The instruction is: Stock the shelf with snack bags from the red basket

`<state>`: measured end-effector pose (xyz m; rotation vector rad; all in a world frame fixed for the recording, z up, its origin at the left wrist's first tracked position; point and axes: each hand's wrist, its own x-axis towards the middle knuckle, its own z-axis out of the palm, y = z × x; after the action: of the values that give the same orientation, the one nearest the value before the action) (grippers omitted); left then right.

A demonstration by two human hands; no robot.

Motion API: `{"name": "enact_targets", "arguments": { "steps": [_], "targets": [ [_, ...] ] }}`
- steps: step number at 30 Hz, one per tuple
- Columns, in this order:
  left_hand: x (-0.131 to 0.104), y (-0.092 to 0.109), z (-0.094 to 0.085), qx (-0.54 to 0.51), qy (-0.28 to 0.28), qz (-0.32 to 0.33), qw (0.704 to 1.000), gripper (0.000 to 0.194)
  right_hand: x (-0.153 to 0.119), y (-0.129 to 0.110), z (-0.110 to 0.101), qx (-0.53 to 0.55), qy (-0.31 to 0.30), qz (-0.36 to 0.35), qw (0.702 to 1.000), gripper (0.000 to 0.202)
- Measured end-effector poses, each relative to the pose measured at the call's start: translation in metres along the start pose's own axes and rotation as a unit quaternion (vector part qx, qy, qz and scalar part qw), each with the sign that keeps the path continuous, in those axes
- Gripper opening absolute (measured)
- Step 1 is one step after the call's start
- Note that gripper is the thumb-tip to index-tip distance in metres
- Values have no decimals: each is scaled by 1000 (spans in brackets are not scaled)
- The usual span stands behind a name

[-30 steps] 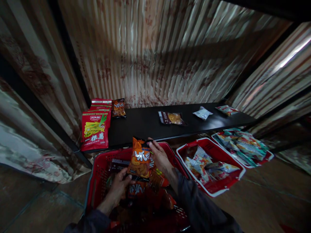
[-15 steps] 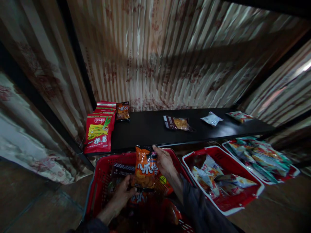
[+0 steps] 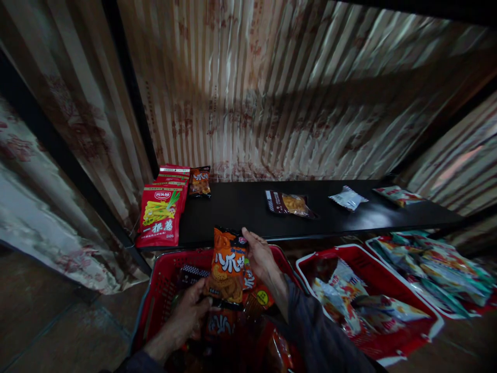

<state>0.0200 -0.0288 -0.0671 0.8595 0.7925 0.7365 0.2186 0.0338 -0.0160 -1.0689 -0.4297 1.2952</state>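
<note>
An orange and black snack bag [image 3: 226, 267] is held upright, front facing me, above the near red basket [image 3: 165, 277]. My right hand [image 3: 262, 256] is closed on its upper right edge, thumb near the top corner. At the lower left edge, my left hand [image 3: 190, 308] pinches the same bag. Below both hands the basket holds several more snack bags, some orange and some dark with a checked edge; its near part is lost in shadow. A similar orange bag [image 3: 200, 182] stands at the back left of the black shelf [image 3: 233, 207].
Red snack bags [image 3: 161, 215] stand in a row at the shelf's left end. A brown bag [image 3: 291, 203], a white packet [image 3: 348, 198] and a flat bag [image 3: 398, 196] lie farther right. Two more filled baskets, one red with white rim [image 3: 305, 269], sit to the right. Dark posts [image 3: 132, 88] frame the shelf.
The orange bag has tilted slightly and shifted a little left, still in both hands. My view has moved slightly, so the shelf's right side and the right baskets appear farther right.
</note>
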Motion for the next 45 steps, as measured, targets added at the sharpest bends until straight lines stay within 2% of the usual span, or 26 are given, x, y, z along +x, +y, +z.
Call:
{"name": "enact_targets", "arguments": {
  "steps": [3, 6, 10, 14, 18, 25, 32, 38, 45],
  "targets": [
    [4, 5, 2, -26, 18, 0, 999, 50, 4, -3, -1, -17, -26, -4, 1000, 32],
    [11, 15, 7, -60, 64, 18, 996, 50, 0, -2, -2, -20, -61, 9, 998, 36],
    [28, 41, 11, -75, 112, 58, 989, 45, -8, 6, -3, -56, -94, 37, 993, 43],
    [51, 64, 7, -106, 148, 100, 978, 31, -8, 16, -2, -86, -124, 42, 988, 46],
    [67, 75, 2, -112, 140, 115, 977, 30, 1, 21, 2, -53, -151, 35, 987, 50],
    [75, 88, 4, -98, 117, 115, 982, 33, 19, 24, 12, 2, -91, 38, 995, 36],
    [86, 88, 3, -93, 136, 121, 979, 35, 29, 28, 19, 14, -74, 20, 997, 31],
    [95, 81, 5, -97, 234, 160, 954, 24, 33, 30, 21, 21, -55, 27, 998, 33],
    [111, 72, 5, -96, 295, 225, 924, 28, 47, 34, 24, 13, -56, 6, 998, 35]
  ]
}}
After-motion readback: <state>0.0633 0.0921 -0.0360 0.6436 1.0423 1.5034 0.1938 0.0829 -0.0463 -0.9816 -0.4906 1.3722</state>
